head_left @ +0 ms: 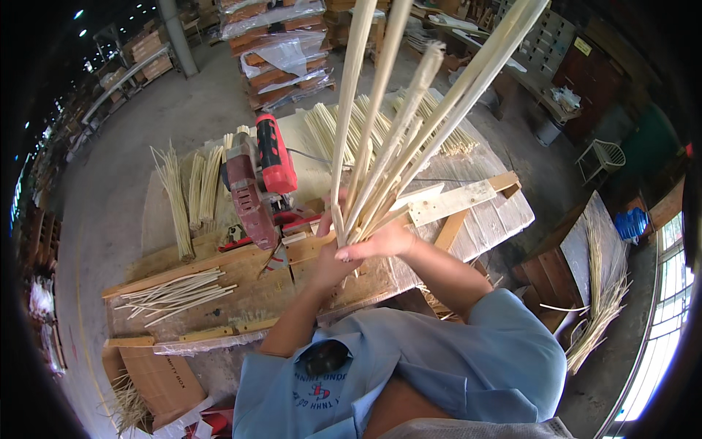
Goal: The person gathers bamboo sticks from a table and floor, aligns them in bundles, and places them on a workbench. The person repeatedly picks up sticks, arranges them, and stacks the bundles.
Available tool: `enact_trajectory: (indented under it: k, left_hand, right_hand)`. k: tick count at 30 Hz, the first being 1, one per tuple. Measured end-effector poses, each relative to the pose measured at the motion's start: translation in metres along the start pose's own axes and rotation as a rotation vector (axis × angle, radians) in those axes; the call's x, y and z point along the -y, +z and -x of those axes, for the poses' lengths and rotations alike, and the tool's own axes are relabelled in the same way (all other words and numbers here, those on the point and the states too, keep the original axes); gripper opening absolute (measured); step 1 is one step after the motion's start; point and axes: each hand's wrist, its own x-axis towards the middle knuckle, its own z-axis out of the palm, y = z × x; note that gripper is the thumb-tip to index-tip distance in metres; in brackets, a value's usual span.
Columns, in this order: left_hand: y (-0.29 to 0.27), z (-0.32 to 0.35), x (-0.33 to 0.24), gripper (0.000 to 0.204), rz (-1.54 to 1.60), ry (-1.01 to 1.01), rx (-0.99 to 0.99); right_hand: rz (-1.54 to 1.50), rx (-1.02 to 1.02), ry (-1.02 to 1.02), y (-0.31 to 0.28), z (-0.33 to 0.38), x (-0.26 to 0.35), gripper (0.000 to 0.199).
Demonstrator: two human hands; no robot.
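A bundle of long, pale rattan-like sticks rises from between my two hands and fans out upward and away from me. My left hand is closed around the lower ends from the left. My right hand grips the same ends from the right, its thumb lying across toward the left hand. Just left of my hands stands a red and black miter saw on the workbench. Part of the saw's base and the bundle's lowest ends are hidden behind my hands.
Short cut sticks lie on the bench's near left, behind a wooden rail. Tied stick bundles rest at the far left, more at the far side. A wooden fence extends right. A cardboard box stands below left.
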Motion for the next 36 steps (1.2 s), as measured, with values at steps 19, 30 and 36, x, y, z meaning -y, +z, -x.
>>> enact_trajectory:
  k: [19,30,36]
  left_hand:
    - [-0.002,-0.006,0.037,0.052,0.216,0.029,-0.002]
    - [-0.006,-0.016,0.031,0.055,0.298,0.028,0.032]
    - [-0.008,-0.017,0.038,0.054,0.274,0.005,0.039]
  right_hand:
    - [-0.219,-0.338,0.221,0.017,0.050,-0.069,0.034]
    - [-0.107,-0.410,0.224,0.018,0.045,-0.071,0.027]
    - [-0.194,-0.534,0.220,0.011,0.044,-0.083,0.029]
